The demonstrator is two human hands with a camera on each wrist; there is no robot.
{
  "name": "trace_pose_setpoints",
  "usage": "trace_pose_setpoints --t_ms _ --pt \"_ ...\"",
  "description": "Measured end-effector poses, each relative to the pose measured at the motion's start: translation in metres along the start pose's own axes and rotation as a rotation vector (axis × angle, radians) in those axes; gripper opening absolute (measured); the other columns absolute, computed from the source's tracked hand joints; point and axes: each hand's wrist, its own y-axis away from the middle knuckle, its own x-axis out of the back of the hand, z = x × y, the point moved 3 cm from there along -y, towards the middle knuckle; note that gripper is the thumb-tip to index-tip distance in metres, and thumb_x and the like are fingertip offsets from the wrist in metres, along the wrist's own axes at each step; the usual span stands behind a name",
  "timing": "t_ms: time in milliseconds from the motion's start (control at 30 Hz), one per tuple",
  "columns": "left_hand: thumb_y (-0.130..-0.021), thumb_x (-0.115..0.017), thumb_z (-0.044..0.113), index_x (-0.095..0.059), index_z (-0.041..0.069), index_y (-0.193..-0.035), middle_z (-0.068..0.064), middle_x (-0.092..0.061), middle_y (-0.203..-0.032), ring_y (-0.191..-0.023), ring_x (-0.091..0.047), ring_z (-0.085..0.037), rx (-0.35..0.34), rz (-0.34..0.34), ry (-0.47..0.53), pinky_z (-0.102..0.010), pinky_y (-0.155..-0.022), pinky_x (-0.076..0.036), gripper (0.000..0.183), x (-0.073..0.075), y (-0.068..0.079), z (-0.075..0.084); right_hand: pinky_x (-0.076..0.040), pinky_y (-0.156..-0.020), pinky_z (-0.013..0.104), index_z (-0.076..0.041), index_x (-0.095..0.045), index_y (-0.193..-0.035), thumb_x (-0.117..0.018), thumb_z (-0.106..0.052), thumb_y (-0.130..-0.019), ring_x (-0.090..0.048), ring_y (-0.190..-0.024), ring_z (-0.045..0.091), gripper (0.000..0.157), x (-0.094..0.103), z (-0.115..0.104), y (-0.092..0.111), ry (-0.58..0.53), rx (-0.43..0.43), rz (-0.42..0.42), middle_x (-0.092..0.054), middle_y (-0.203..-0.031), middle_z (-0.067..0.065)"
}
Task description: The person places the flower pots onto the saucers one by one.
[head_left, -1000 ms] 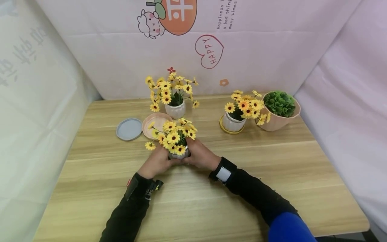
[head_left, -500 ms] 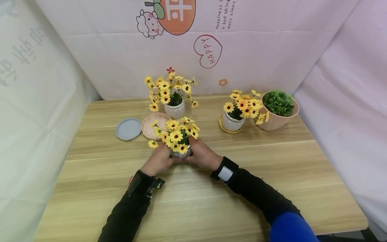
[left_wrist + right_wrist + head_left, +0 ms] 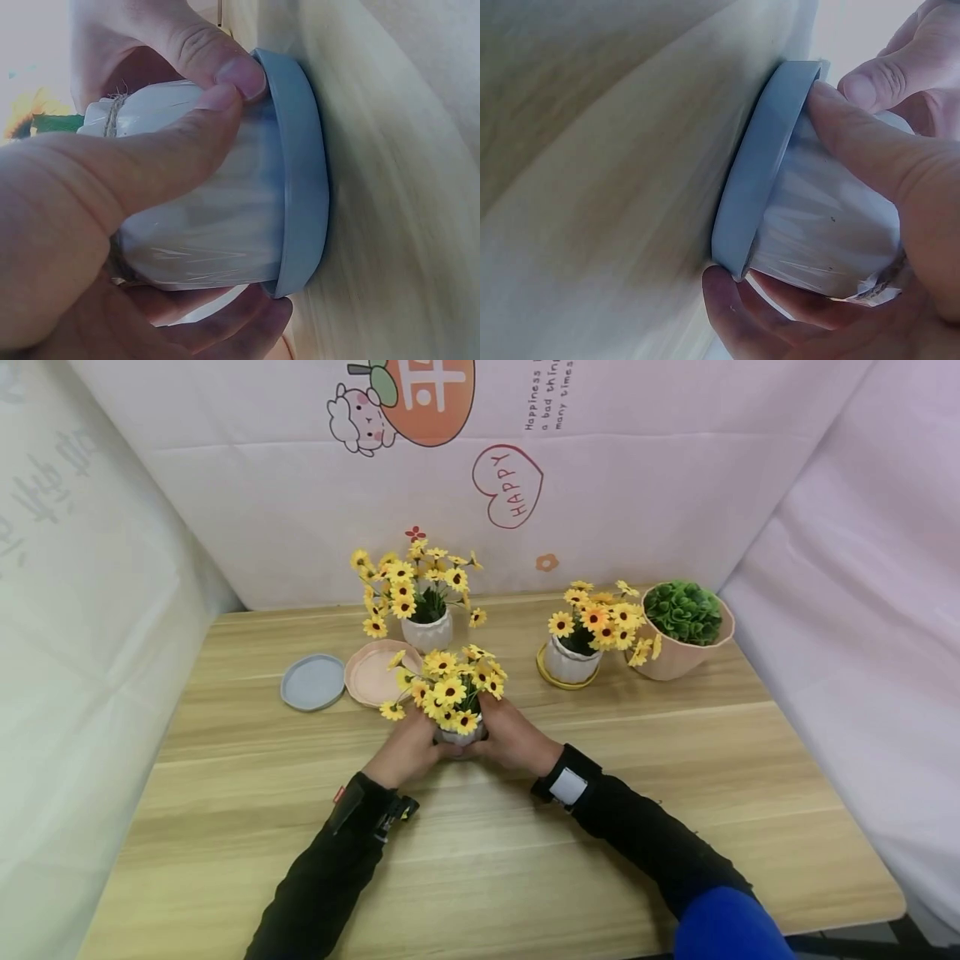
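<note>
Both hands grip a white ribbed flowerpot (image 3: 459,737) with yellow daisy-like flowers (image 3: 448,691), near the middle of the table. A blue-grey saucer (image 3: 306,176) sits under the pot, right at the wooden tabletop; whether it touches the wood I cannot tell. My left hand (image 3: 408,750) wraps the pot's left side, thumb across its front and fingers reaching the saucer's edge. From the right, my right hand (image 3: 517,737) holds it the same way, thumb near the saucer (image 3: 761,172) rim. The two thumbs meet at the front. Twine circles the pot's upper part.
Behind stands another white pot of yellow flowers (image 3: 427,633). A flat grey saucer (image 3: 312,682) and a pink saucer (image 3: 367,675) lie left. On the right, a third flowerpot (image 3: 570,664) stands on a yellow saucer (image 3: 567,683), beside a pink pot (image 3: 671,658) with green foliage.
Both hands have shifted the held flowerpot a little to the right, away from the pink saucer. The grip looks the same. The head view has turned slightly.
</note>
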Motion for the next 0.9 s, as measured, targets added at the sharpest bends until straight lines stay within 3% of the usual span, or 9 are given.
trace_pose_setpoints --t_ms 200,633,900 --pt "-0.085 -0.087 0.011 -0.048 0.001 -0.154 -0.022 -0.049 -0.16 -0.153 -0.042 -0.039 -0.014 -0.008 0.019 -0.053 -0.131 -0.029 0.08 -0.003 -0.008 0.002 -0.044 -0.123 0.047 0.0 -0.043 -0.153 -0.092 -0.016 -0.082 -0.054 -0.143 0.034 0.088 0.006 0.004 0.002 0.007 -0.02 0.016 -0.055 -0.151 0.021" --pt "-0.086 -0.087 0.01 -0.049 0.0 -0.153 -0.023 -0.052 -0.157 -0.149 -0.047 -0.039 -0.027 -0.02 0.009 -0.051 -0.128 -0.034 0.078 -0.011 -0.03 0.007 -0.04 -0.126 0.049 0.004 -0.039 -0.153 -0.092 -0.013 -0.081 -0.05 -0.146 0.039 0.091 0.018 0.018 0.005 0.006 -0.119 0.027 -0.049 -0.154 0.026" --pt "-0.085 -0.086 0.009 -0.046 0.0 -0.155 -0.023 -0.049 -0.159 -0.151 -0.044 -0.038 -0.014 -0.029 0.004 -0.049 -0.131 -0.031 0.081 -0.014 -0.043 0.011 -0.037 -0.127 0.052 0.006 -0.034 -0.154 -0.091 -0.01 -0.082 -0.047 -0.147 0.043 0.093 0.026 0.024 0.005 0.005 -0.161 0.031 -0.045 -0.156 0.029"
